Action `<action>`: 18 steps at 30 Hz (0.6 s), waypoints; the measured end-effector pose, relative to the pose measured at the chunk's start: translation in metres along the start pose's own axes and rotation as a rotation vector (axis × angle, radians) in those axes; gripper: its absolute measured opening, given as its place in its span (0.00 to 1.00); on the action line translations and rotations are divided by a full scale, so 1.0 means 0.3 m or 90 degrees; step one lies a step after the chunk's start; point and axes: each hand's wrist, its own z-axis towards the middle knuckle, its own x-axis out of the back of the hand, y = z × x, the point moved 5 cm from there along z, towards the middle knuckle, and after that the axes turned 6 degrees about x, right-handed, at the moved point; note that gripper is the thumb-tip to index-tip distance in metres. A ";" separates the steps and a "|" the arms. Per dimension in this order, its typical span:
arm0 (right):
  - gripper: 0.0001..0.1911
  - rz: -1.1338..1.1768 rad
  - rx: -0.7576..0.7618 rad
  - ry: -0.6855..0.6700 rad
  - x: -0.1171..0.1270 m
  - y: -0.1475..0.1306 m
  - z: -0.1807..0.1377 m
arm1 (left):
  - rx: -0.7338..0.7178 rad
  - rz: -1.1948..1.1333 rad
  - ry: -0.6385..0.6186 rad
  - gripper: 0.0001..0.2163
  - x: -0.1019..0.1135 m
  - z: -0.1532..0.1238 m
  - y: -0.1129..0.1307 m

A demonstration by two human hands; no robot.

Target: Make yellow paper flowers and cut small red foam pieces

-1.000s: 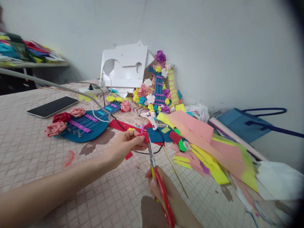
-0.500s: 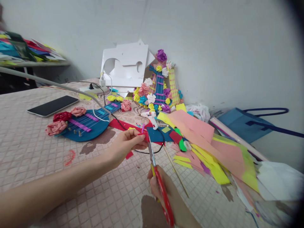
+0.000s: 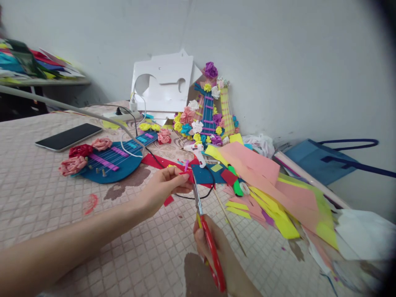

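A person's L. hand [image 3: 165,181] pinches a small red piece [image 3: 190,178], thumb pressed to bent fingers, over a check-patterned table [image 3: 123,235], nr. a white glue gun [image 3: 199,155], while the R. hand [image 3: 213,237] is wrapped round the handles of a pr. of scissors [image 3: 213,252], blades at the red piece's R. edge; gap btwn. blades can't be told. The red piece, prob. felt or paper, looks light, thin and soft, easily bent: best taken by its L. edge, fingertips clear of the steel. The scissors look stiff, smooth and heavier, best held by the handles. Count: 1 red piece in hand, 1 pr. scissors, 1 glue gun, 1 phone [image 3: 68,137] far L., 1 thin stick [image 3: 230,222], 1 white ring [image 3: 244,189], 1 flat blue guitar shape [image 3: 131,167] w/ 3 roses [image 3: 81,151] at its wide end (1 dark red, 2 pink), plus at least 2 upright guitar shapes [image 3: 208,109] by the wall [image 3: 278,82]
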 end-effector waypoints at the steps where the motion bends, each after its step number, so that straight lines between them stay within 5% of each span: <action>1: 0.29 0.008 -0.002 0.000 -0.001 0.000 0.000 | 0.000 -0.001 -0.001 0.10 0.000 0.001 -0.001; 18: 0.29 0.067 0.013 -0.034 -0.014 0.058 -0.003 | 0.008 0.002 -0.009 0.11 0.005 0.007 -0.011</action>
